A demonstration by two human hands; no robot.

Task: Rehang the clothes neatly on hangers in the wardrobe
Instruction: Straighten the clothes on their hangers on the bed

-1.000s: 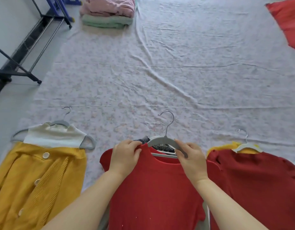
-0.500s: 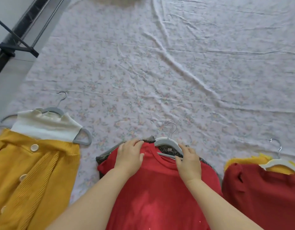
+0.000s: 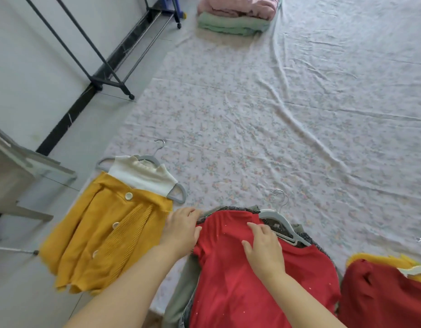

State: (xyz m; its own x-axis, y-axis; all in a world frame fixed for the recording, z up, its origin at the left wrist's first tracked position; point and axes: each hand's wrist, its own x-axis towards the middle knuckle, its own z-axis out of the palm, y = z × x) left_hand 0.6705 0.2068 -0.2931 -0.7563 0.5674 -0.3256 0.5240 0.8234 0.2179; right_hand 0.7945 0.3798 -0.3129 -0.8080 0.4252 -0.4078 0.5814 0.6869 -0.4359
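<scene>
L hand (image 3: 181, 229) at red top (image 3: 240, 280) shoulder, R hand (image 3: 264, 249) off hanger (image 3: 273, 215)

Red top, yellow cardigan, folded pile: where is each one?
red top (image 3: 228, 280), head view, middle of its front.
yellow cardigan (image 3: 129, 237), head view, ribbed front panel.
folded pile (image 3: 228, 26), head view, green bottom layer.
</scene>
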